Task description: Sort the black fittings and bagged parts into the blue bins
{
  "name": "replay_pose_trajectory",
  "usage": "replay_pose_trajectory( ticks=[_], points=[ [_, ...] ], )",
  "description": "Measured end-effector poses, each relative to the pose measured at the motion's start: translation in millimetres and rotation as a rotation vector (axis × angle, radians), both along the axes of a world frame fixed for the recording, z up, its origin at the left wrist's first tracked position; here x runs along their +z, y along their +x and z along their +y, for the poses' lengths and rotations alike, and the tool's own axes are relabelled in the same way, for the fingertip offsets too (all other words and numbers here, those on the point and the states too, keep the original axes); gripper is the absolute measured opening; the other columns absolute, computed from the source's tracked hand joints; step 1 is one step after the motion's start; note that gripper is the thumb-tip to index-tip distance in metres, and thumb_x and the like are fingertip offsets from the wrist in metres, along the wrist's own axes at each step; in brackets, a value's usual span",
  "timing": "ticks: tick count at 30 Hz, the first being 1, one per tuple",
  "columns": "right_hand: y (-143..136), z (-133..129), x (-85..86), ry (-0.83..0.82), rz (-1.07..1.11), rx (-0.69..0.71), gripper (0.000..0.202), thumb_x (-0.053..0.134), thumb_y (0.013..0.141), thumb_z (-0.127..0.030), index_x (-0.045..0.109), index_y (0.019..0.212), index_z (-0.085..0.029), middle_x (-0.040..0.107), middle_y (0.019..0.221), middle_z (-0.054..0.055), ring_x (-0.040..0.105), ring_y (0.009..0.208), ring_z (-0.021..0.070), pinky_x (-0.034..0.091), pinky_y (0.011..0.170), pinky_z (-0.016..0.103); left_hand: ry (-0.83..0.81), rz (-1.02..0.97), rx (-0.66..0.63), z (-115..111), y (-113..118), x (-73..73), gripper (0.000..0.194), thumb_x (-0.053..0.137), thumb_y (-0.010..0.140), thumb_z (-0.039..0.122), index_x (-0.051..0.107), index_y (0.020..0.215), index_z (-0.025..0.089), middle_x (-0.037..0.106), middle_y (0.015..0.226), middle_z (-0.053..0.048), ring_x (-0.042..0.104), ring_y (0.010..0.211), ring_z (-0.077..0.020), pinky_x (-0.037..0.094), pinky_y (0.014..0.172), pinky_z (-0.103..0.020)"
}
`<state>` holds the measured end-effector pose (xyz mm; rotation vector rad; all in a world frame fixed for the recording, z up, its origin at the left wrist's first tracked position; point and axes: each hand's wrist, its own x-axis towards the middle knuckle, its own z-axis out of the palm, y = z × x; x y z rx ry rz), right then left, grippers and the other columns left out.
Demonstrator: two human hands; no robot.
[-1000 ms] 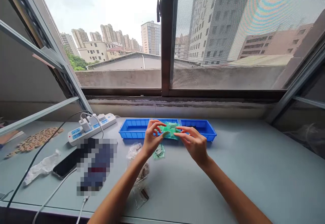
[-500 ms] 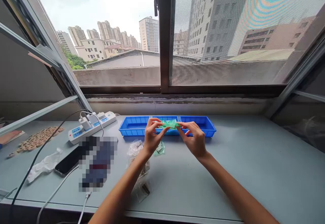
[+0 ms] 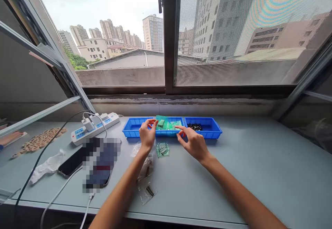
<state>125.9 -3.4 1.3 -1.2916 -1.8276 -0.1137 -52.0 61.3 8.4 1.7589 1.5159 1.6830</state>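
Power strip: on the table, slanting up toward the window.
Clear bags: in a column, partly behind the left forearm; the nearest has slim dark pieces slanting down rightward.
Left hand: thumb and forefinger nearly together at the green packet's edge (whether they grip it, I cannot tell).
Green packet: at the left of the blue tray's middle compartment, upright, flat face toward the viewer, top edge above the rim; long axis hard to judge.
Second green packet: flat on the table before the tray.
Right hand: thumb and forefinger parted, seemingly holding nothing, near the middle compartment's right end.
Black pieces: in the right compartment.
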Motion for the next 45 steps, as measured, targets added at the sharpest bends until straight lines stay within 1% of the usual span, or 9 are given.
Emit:
replay_pose_trajectory(
  ticks=[11, 15, 22, 27, 30, 32, 37, 40, 45],
  points=[
    [-1, -1, -0.8, -0.055, -0.081, 0.049, 0.024, 0.050, 0.082, -0.018, 0.063, 0.102, -0.022, 0.065, 0.068, 0.000, 0.062, 0.064, 0.0146, 0.044, 0.052, 0.022, -0.014, 0.244, 0.018, -1, 2, -1.4, 0.006, 0.062, 0.077, 0.025, 0.065, 0.082, 0.023, 0.068, 0.070, -0.001, 0.058, 0.074, -0.0211, 0.036, 0.076, -0.036],
    [-6, -3, -3.4, -0.127, -0.143, 0.155, 0.021, 0.052, 0.082, -0.016, 0.064, 0.097, -0.022, 0.068, 0.076, 0.001, 0.063, 0.075, 0.0167, 0.047, 0.061, 0.025, 0.037, 0.299, 0.009, 0, 1, -3.5, 0.011, 0.059, 0.079, 0.023, 0.064, 0.089, 0.024, 0.067, 0.071, -0.001, 0.058, 0.076, -0.0217, 0.034, 0.076, -0.035],
    [-24, -10, -14.4, -0.233, -0.281, 0.416, 0.031, 0.063, 0.078, -0.026, 0.061, 0.108, -0.021, 0.064, 0.113, 0.009, 0.059, 0.100, 0.0224, 0.045, 0.084, 0.037, 0.105, 0.366, 0.030, 1, 1, -10.2, 0.023, 0.055, 0.080, 0.017, 0.061, 0.101, 0.025, 0.066, 0.071, -0.002, 0.056, 0.078, -0.0227, 0.033, 0.076, -0.034],
    [-27, -11, -18.1, -0.299, -0.242, 0.467, 0.019, 0.066, 0.075, -0.023, 0.065, 0.094, -0.021, 0.064, 0.113, 0.009, 0.058, 0.106, 0.0227, 0.043, 0.088, 0.037, 0.089, 0.411, 0.078, 0, 1, -12.4, 0.025, 0.053, 0.080, 0.016, 0.060, 0.103, 0.023, 0.063, 0.070, -0.003, 0.054, 0.077, -0.0238, 0.034, 0.074, -0.034],
    [-27, -11, -17.8, -0.322, -0.207, 0.457, 0.017, 0.068, 0.073, -0.022, 0.064, 0.090, -0.021, 0.065, 0.111, 0.008, 0.059, 0.103, 0.0227, 0.043, 0.087, 0.037, 0.096, 0.452, 0.109, -1, 2, -10.5, 0.026, 0.051, 0.080, 0.015, 0.059, 0.103, 0.021, 0.065, 0.084, -0.006, 0.055, 0.085, -0.0258, 0.034, 0.076, -0.036],
    [-27, -10, -17.2, -0.328, -0.194, 0.457, 0.016, 0.067, 0.073, -0.021, 0.064, 0.089, -0.021, 0.066, 0.109, 0.007, 0.060, 0.101, 0.0221, 0.043, 0.086, 0.037, 0.110, 0.505, 0.086, -3, 1, -8.5, 0.027, 0.050, 0.080, 0.015, 0.059, 0.104, 0.021, 0.064, 0.097, -0.008, 0.055, 0.093, -0.0274, 0.035, 0.079, -0.037],
    [-27, -9, -16.2, -0.334, -0.198, 0.456, 0.016, 0.066, 0.074, -0.020, 0.063, 0.089, -0.020, 0.068, 0.099, 0.005, 0.061, 0.093, 0.0207, 0.041, 0.085, 0.038, 0.127, 0.667, -0.095, -3, 1, -7.1, 0.022, 0.051, 0.082, 0.023, 0.063, 0.100, 0.025, 0.062, 0.116, -0.006, 0.049, 0.113, -0.0282, 0.031, 0.092, -0.041],
    [-27, -8, -16.2, -0.321, -0.211, 0.448, 0.017, 0.066, 0.074, -0.021, 0.063, 0.090, -0.020, 0.068, 0.097, 0.005, 0.061, 0.092, 0.0210, 0.041, 0.084, 0.038, 0.108, 0.694, -0.146, -3, 2, -9.3, 0.020, 0.050, 0.083, 0.025, 0.066, 0.095, 0.027, 0.063, 0.114, -0.006, 0.046, 0.118, -0.0295, 0.027, 0.095, -0.045],
    [-26, -8, -14.5, -0.296, -0.243, 0.419, 0.018, 0.067, 0.074, -0.026, 0.064, 0.091, -0.020, 0.068, 0.094, 0.005, 0.060, 0.090, 0.0217, 0.042, 0.082, 0.038, 0.078, 0.661, -0.158, -2, 2, -11.3, 0.021, 0.049, 0.084, 0.027, 0.070, 0.086, 0.027, 0.066, 0.106, -0.007, 0.049, 0.113, -0.0303, 0.028, 0.093, -0.048]
  ],
)
